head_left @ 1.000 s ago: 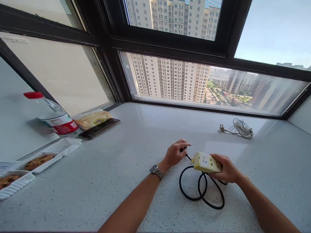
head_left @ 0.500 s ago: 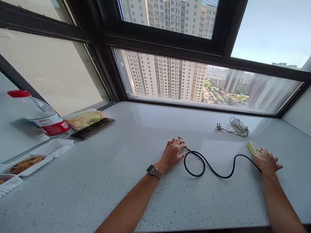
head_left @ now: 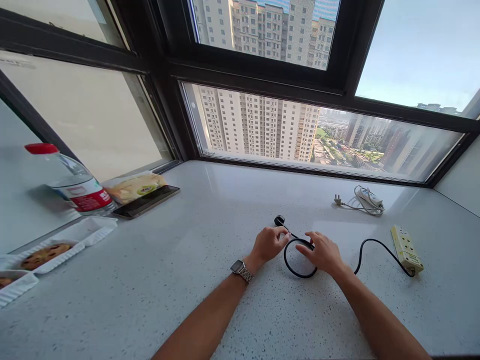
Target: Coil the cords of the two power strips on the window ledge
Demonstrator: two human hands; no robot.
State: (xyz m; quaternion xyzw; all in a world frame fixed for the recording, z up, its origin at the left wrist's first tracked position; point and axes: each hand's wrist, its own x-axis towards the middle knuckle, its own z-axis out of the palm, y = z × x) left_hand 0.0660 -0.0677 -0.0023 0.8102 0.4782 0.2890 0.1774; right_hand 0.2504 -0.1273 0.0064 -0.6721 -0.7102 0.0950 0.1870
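Observation:
A black power cable [head_left: 300, 275] lies on the counter in a small loop, running from a black plug [head_left: 279, 220] to a pale yellow power strip [head_left: 407, 250] on the right. My left hand [head_left: 269, 244], with a metal watch [head_left: 242, 270] on its wrist, has its fingertips closed on the cable just below the plug. Over the right side of the loop, my right hand [head_left: 323, 252] has thumb and fingers apart, with part of the cable between or beneath them. That hand hides a stretch of the cable leading to the strip.
A white charger with coiled cord [head_left: 369, 200] lies near the window. On the left are a water bottle [head_left: 84, 190], a wrapped snack packet [head_left: 137, 187], a phone [head_left: 146, 201] and a white plastic tray [head_left: 90, 230] with cookies [head_left: 45, 255]. The speckled counter [head_left: 168, 280] meets the window frame.
My right hand has left the power strip and moved left to the cable loop. My left hand has slid from the plug down onto the cable, uncovering the plug.

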